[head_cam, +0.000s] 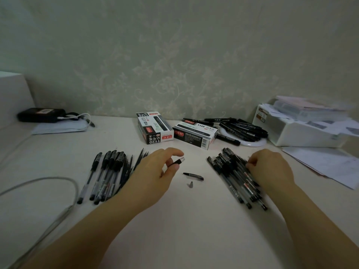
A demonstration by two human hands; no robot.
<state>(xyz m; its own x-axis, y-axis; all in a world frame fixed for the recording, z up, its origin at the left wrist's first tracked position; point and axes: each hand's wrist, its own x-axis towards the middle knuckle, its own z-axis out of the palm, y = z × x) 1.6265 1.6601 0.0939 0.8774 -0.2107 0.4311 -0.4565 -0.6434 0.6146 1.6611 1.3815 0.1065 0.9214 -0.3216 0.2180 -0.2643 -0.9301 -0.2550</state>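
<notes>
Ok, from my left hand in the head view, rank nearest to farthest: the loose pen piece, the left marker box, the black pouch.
1. Loose pen piece: lying just right of the left hand.
2. Left marker box: beyond the hand, toward the wall.
3. Black pouch: far back-left, by the wall.

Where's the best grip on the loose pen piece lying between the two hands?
Pinch the pen piece mid-barrel from above, pinching across its near and far sides. It lies flat on the table, long axis left-right, thin point to the left. The small cone tip lies just nearside, apart; probably keep clear of it.
</notes>
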